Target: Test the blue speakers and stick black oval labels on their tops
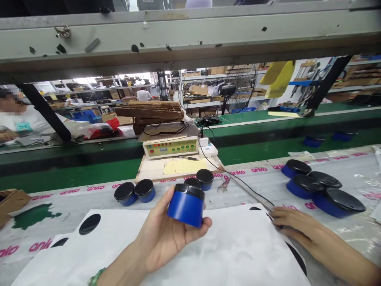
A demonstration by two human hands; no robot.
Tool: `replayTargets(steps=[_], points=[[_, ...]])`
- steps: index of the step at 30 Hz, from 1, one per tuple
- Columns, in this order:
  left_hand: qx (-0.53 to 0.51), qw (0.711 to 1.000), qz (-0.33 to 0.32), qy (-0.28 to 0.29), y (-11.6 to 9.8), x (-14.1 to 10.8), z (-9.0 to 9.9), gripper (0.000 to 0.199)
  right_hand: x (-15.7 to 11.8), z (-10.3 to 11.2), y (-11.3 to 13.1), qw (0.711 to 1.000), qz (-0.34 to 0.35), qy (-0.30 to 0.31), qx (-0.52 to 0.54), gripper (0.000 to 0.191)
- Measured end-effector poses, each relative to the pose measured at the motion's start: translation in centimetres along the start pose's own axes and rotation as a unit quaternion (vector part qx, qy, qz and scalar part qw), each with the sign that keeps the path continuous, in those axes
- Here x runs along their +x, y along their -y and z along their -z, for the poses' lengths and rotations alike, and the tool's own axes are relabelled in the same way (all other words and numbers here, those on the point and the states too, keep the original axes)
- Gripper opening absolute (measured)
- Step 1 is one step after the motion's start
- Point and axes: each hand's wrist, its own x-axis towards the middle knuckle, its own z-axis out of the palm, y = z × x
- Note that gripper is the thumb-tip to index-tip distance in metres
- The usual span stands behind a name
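In my left hand (175, 234) is a round blue jar with a black lid (186, 206), tilted slightly above the white sheets. My fingers and thumb wrap its sides. At the right edge of the white sheet (232, 242), my right hand (300, 228) has its fingers bent together near a dark bit; what they pinch is hidden. Black round stickers (89, 224) show at the sheets' edges. Behind the held jar stand more such jars, two at the left (145, 190) and two near the middle (205, 179). A group of several jars (303, 185) stands beyond my right hand.
A control box with buttons (171, 147) sits on a board, with cardboard (151, 111) stacked on top. Its black cable (244, 182) runs toward my right hand. Behind is a green conveyor belt (253, 153) carrying jars. A metal beam (190, 35) crosses overhead. A co-worker sits far left.
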Motion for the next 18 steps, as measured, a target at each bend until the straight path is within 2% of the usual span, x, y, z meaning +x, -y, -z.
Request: replayTargets(steps=[3, 5, 6, 7, 9, 12, 15, 18], points=[[0.007, 0.999, -0.028, -0.018, 0.6, 0.1, 0.1, 0.053, 1.5, 1.9, 2.2, 0.990, -0.043, -0.131, 0.018, 0.024], [0.036, 0.999, -0.038, -0.007, 1.1, 0.3, -0.1, 0.049, 2.8, 3.3, 5.2, 0.974, -0.090, -0.202, 0.041, 0.019], [0.055, 0.998, -0.041, -0.003, 1.3, 0.4, -0.3, 0.047, 3.5, 3.8, 7.0, 0.970, -0.085, -0.218, 0.069, 0.017], [0.072, 0.996, -0.045, -0.003, 1.5, 0.5, -0.6, 0.046, 4.2, 4.2, 9.0, 0.967, -0.071, -0.228, 0.084, 0.018], [0.100, 0.993, -0.054, -0.022, 1.7, 0.6, -1.2, 0.046, 5.5, 4.6, 12.8, 0.966, -0.002, -0.235, 0.105, 0.017], [0.134, 0.986, -0.080, -0.060, 1.7, 0.5, -1.8, 0.044, 7.2, 4.3, 17.0, 0.963, 0.083, -0.199, 0.161, 0.014], [0.184, 0.974, -0.110, -0.076, 1.7, 0.2, -1.8, 0.047, 8.2, 3.6, 18.6, 0.952, 0.132, -0.209, 0.181, 0.020], [0.237, 0.961, -0.121, -0.072, 1.8, -0.2, -1.3, 0.052, 8.5, 3.3, 18.7, 0.945, 0.144, -0.242, 0.166, 0.019]])
